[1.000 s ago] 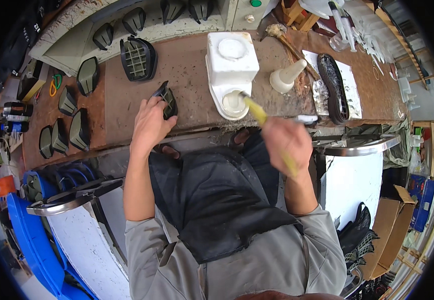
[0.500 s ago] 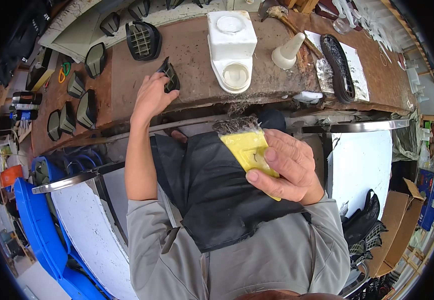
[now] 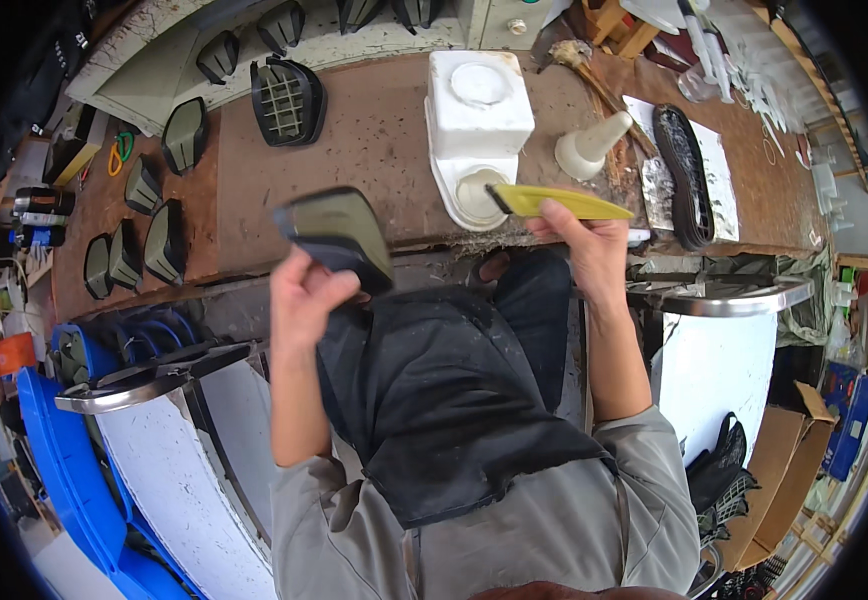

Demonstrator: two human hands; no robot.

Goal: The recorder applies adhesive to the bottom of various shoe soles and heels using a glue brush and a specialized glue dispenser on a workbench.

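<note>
Where it lay on the worktop (image 3: 354, 150) before, the dark shoe piece (image 3: 339, 232) now sits lifted in the left hand (image 3: 304, 295), fingers clenched; the right hand (image 3: 589, 245) grips the yellow brush (image 3: 554, 203) by the white pot (image 3: 479, 125).

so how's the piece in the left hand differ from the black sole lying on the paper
The dark piece in the left hand is short, wedge-shaped and olive-faced; the black sole is long, narrow and treaded. The piece is held up over the bench edge; the sole lies flat on the paper. Both are dark shoe parts.
</note>
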